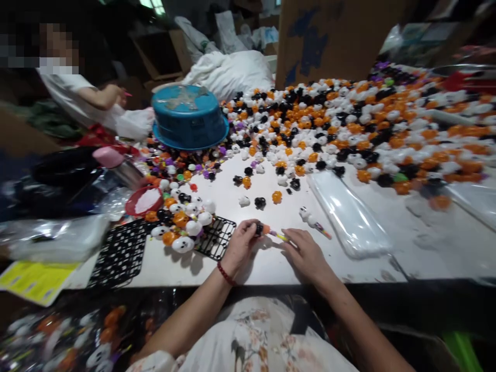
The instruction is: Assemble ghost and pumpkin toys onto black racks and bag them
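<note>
Between my two hands, above the white table (267,271), lies a small novelty pen or stick (274,234) with black and orange pieces at one end and a purple and yellow shaft. My left hand (241,245) pinches its black end. The fingers of my right hand (306,253) close on the yellow end. A similar stick with white skull-like heads (310,216) rests to the right of my hands. Loose pieces are scattered just beyond: an orange piece (276,197), a black piece (259,202) and a white piece (244,201).
A large heap of orange, black and white pieces (310,116) covers the back. A blue basin (189,121) stands upside down at left. Clear plastic bags (349,217) lie at right. Finished-looking sticks (188,219) crowd a black grid rack (219,237). Another person (96,98) sits far left.
</note>
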`<state>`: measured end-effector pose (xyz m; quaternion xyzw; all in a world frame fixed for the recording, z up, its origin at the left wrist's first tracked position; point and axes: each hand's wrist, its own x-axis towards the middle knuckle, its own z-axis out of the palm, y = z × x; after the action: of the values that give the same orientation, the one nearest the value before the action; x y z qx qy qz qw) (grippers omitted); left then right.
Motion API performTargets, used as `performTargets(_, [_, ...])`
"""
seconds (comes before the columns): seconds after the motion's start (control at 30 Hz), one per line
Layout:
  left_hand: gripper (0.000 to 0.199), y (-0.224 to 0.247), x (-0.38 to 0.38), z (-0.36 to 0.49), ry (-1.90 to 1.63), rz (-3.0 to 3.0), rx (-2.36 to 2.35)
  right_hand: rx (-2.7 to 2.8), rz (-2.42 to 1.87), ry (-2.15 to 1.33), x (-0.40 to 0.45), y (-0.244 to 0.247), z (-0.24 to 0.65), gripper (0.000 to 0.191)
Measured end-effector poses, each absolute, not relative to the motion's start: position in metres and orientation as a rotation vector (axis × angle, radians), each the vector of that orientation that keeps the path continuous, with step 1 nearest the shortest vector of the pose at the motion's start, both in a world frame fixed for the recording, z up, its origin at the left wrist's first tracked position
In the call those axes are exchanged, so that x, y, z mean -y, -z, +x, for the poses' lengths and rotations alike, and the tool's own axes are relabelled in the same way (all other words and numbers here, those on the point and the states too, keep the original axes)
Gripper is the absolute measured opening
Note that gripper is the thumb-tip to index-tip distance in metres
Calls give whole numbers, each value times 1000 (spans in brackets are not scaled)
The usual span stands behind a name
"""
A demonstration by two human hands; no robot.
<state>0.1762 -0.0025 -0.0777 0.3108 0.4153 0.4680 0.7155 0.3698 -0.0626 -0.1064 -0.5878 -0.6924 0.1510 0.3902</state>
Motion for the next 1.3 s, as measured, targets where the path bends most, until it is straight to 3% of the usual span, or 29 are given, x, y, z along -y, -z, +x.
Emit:
performTargets(0.3, [35, 89, 7, 167, -1156, 815, -1116, 2051, -1488, -43, 54, 103, 339, 29])
performTargets(0.43, [34, 87, 6, 164, -1204, 775, -1039, 2108, -1538, -129, 48, 92, 324, 17])
performTargets(0.77, [41, 87, 16, 151, -1108, 648, -970, 1892, -1519, -581, 43, 92, 314, 18])
performTargets(1.3, [37, 81, 49, 115, -1153, 894, -1145, 2041, -1399, -568, 51, 90, 289, 16])
